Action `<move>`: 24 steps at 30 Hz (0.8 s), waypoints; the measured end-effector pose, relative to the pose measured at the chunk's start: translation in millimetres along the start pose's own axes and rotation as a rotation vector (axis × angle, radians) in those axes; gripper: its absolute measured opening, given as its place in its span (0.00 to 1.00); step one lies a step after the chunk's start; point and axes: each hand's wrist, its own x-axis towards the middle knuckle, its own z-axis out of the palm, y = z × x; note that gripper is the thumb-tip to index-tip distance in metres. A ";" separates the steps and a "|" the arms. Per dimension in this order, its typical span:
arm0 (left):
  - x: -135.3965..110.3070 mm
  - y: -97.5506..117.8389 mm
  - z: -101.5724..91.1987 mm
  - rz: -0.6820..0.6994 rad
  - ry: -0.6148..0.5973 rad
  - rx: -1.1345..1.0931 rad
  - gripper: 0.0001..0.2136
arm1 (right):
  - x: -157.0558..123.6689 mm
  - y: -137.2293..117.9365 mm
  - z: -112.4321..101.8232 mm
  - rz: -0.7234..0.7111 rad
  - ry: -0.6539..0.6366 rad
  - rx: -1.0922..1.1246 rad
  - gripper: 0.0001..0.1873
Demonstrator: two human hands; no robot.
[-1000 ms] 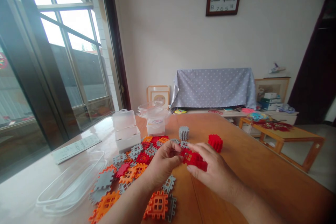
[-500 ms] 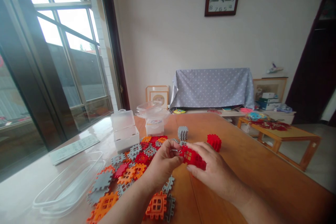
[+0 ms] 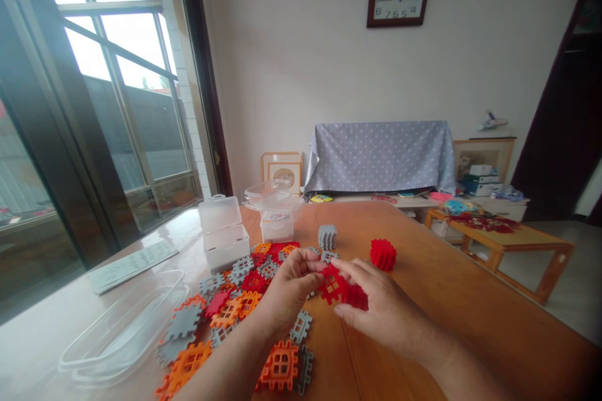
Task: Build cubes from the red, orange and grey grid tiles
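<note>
My left hand [image 3: 292, 285] pinches the left edge of a red interlocking plastic tile [image 3: 332, 286] with a window-shaped cutout. Curled around more red tiles [image 3: 356, 297] behind it is my right hand [image 3: 383, 304], its thumb below and fingers above. How many red tiles it holds is hidden. Beyond my hands stand a stack of grey tiles [image 3: 328, 237] and a stack of red tiles [image 3: 383, 254]. Grey, orange and red tiles lie in a loose pile to the left, among them an orange window tile [image 3: 281, 366] by my left forearm.
A clear plastic tub [image 3: 125, 326] sits at the left, near a printed sheet [image 3: 134, 266]. An open white box [image 3: 226, 247] and a smaller clear box [image 3: 277, 229] with lids on top stand behind the pile. A low wooden table [image 3: 505, 244] is beyond the tabletop's right edge.
The red window tile has tilted and dropped slightly between my hands. My right-hand fingers have loosened a little around the red tiles. The stacks and pile stay as they were.
</note>
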 end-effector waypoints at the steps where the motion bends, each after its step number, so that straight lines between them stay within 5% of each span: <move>1: 0.3 -0.2 -0.7 -0.006 -0.002 -0.001 0.19 | -0.2 -0.2 0.6 0.004 -0.012 0.008 0.36; 8: -2.5 0.6 3.3 -0.054 -0.063 -0.015 0.22 | 0.2 0.3 -1.7 0.058 -0.053 0.107 0.24; 15: -4.6 2.2 5.7 -0.089 -0.027 0.002 0.20 | 2.7 45.6 -25.2 0.212 0.071 0.130 0.23; 24: -9.2 -0.1 7.3 -0.239 -0.076 0.157 0.20 | 2.2 58.9 -20.1 0.289 -0.090 0.082 0.22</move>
